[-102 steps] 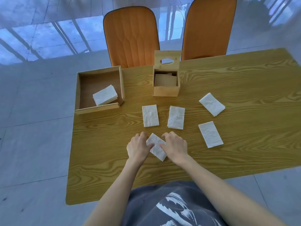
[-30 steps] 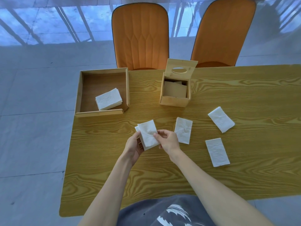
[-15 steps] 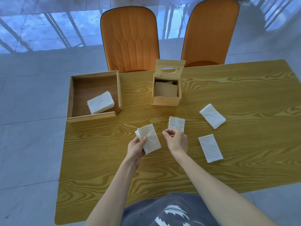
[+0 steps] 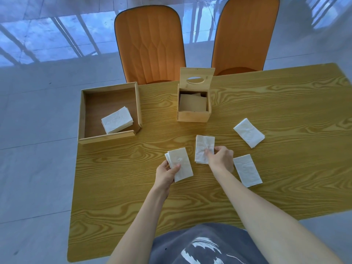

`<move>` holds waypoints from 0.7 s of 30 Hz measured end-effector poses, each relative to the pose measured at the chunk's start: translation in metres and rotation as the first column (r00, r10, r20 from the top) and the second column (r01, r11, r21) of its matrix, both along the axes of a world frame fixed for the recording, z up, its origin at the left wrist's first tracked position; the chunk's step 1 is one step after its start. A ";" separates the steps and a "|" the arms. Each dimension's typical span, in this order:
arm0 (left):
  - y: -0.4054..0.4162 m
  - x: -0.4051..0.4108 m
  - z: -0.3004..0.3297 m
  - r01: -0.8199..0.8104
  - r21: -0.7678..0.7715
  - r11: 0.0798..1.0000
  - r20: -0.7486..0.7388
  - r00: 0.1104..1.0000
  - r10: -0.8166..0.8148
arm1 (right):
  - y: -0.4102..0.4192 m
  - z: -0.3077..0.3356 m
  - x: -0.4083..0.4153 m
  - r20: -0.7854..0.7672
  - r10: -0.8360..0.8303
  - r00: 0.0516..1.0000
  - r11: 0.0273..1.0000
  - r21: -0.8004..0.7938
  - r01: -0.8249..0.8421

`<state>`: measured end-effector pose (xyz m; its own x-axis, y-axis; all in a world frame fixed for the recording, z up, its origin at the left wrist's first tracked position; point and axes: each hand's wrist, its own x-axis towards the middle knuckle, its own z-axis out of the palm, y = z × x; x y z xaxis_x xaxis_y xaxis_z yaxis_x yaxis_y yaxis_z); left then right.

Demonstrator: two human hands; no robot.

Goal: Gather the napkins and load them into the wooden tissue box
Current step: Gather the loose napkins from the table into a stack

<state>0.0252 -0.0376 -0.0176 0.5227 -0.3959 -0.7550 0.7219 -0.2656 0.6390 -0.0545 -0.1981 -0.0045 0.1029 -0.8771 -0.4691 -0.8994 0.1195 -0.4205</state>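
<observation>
Left hand is closed on a small stack of white folded paper napkins — thumb on top, fingers under, held just above the yellow wood-grain table. Right hand pinches the near edge of a crumpled white napkin lying flat mid-table. Two more white napkins lie to the right, one far and one near. The open light-wood tissue box stands beyond — lid up.

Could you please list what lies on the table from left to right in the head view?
Wooden tray → napkin stack in the tray → held napkins → wooden tissue box → pinched napkin → near loose napkin → far loose napkin.
</observation>
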 end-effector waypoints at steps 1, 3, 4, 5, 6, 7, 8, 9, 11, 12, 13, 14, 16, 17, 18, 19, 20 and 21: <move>-0.001 -0.001 -0.001 -0.002 0.005 1.000 -0.003 1.000 0.002 | 0.000 0.000 0.001 0.001 0.007 1.000 1.000 0.002 -0.007; -0.001 -0.004 -0.003 -0.005 0.007 1.000 -0.003 1.000 0.005 | 0.001 0.001 0.001 0.015 0.028 0.999 1.000 -0.008 -0.028; -0.001 -0.005 -0.003 -0.006 0.010 1.000 -0.004 1.000 0.007 | 0.001 0.001 0.000 0.028 0.037 0.999 0.999 -0.019 -0.037; -0.001 -0.005 -0.002 -0.010 0.011 1.000 -0.008 1.000 0.010 | 0.002 0.002 0.000 0.046 0.041 0.998 0.999 -0.030 -0.040; 0.000 -0.005 -0.002 -0.013 0.009 1.000 -0.013 1.000 0.013 | 0.003 0.002 -0.001 0.065 0.041 0.997 0.999 -0.036 -0.039; 0.001 -0.006 -0.003 -0.017 0.004 1.000 -0.019 1.000 0.017 | 0.004 0.002 -0.003 0.090 0.039 0.995 0.999 -0.037 -0.036; 0.002 -0.007 -0.002 -0.021 -0.001 1.000 -0.025 0.999 0.021 | 0.006 0.001 -0.005 0.122 0.035 0.992 0.999 -0.032 -0.032; 0.002 -0.008 -0.002 -0.023 -0.004 1.000 -0.028 0.999 0.023 | 0.006 0.001 -0.007 0.162 0.025 0.987 0.999 -0.025 -0.021; 0.004 -0.010 -0.001 -0.028 -0.010 1.000 -0.032 0.999 0.028 | 0.007 -0.002 -0.014 0.254 -0.009 0.967 1.000 -0.003 0.010; 0.005 -0.011 -0.001 -0.034 -0.016 0.999 -0.035 0.999 0.033 | 0.007 -0.004 -0.018 0.306 -0.034 0.951 0.999 0.023 0.029; 0.006 -0.013 0.000 -0.039 -0.022 0.999 -0.038 0.999 0.038 | 0.008 -0.004 -0.023 0.369 -0.077 0.926 0.996 0.067 0.056; 0.007 -0.014 0.000 -0.043 -0.029 0.999 -0.040 0.998 0.042 | 0.009 -0.003 -0.027 0.428 -0.128 0.895 0.988 0.128 0.081; 0.008 -0.016 0.000 -0.044 -0.034 0.998 -0.042 0.998 0.042 | 0.013 0.002 -0.033 0.518 -0.198 0.832 0.964 0.258 0.069; 0.009 -0.017 0.000 -0.042 -0.038 0.998 -0.042 0.998 0.040 | 0.016 0.004 -0.036 0.544 -0.196 0.816 0.951 0.307 0.024; 0.009 -0.017 0.000 -0.038 -0.042 0.998 -0.041 0.998 0.037 | 0.020 0.004 -0.038 0.559 -0.173 0.811 0.941 0.338 -0.032; 0.009 -0.018 0.001 -0.032 -0.045 0.998 -0.041 0.999 0.030 | 0.024 0.005 -0.039 0.569 -0.148 0.808 0.930 0.359 -0.082; 0.009 -0.019 0.002 -0.027 -0.049 0.998 -0.043 0.999 0.025 | 0.028 0.004 -0.040 0.577 -0.125 0.807 0.921 0.370 -0.122; 0.009 -0.019 0.003 -0.025 -0.051 0.998 -0.048 0.999 0.023 | 0.032 0.004 -0.040 0.582 -0.112 0.806 0.913 0.380 -0.148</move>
<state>0.0059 -0.0286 -0.0143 0.4968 -0.4227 -0.7580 0.7575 -0.2152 0.6164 -0.0949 -0.1658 -0.0008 0.4818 -0.6281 -0.6110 -0.5011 0.3746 -0.7801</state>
